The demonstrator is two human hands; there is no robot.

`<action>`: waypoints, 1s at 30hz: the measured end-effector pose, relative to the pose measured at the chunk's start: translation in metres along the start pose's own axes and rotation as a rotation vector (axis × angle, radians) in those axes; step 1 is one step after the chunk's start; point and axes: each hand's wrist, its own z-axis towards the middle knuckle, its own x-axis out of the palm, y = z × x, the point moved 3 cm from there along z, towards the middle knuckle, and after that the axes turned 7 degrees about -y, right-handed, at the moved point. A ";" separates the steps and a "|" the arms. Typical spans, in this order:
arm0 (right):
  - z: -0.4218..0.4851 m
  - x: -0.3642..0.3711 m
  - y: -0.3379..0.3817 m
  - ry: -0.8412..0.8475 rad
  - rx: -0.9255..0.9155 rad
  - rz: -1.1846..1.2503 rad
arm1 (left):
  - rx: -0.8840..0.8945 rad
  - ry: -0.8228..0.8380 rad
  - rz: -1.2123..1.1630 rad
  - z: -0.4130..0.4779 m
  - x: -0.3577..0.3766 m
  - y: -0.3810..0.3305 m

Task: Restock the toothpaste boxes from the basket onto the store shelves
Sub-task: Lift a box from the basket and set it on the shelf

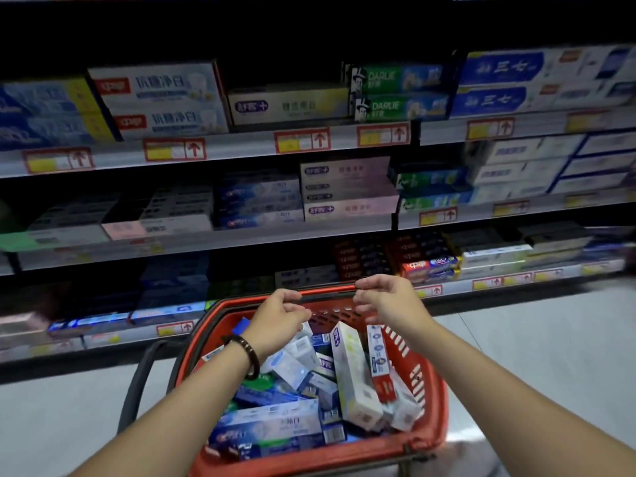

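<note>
A red plastic basket (434, 404) stands in front of me on the floor, filled with several toothpaste boxes. A tall white box (351, 370) leans upright in the middle, a blue and white box (272, 423) lies at the near side, and a red and white box (378, 363) stands by the right wall. My left hand (280, 318), with a dark bracelet on its wrist, hovers over the far part of the basket with loosely curled fingers. My right hand (387, 301) hovers beside it near the far rim, fingers also loosely curled. Neither hand holds a box.
Store shelves (241, 148) with rows of toothpaste boxes and red and yellow price tags rise behind the basket in several tiers. A dark gap (285, 72) shows above one box on the upper tier. A black basket handle (137, 380) hangs at the left. Grey floor lies on both sides.
</note>
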 end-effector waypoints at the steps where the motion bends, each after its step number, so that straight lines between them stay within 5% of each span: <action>1: 0.001 -0.002 -0.003 0.008 0.022 -0.009 | 0.006 0.012 0.019 -0.001 0.004 0.001; 17: 0.003 -0.032 -0.072 0.017 0.227 -0.699 | -0.062 0.253 0.145 -0.002 0.071 0.024; 23: -0.010 -0.015 -0.090 0.186 0.284 -0.802 | -0.059 0.264 0.186 0.003 0.074 0.027; 30: -0.013 -0.008 -0.097 0.190 0.281 -0.875 | -0.048 0.249 0.171 0.006 0.075 0.022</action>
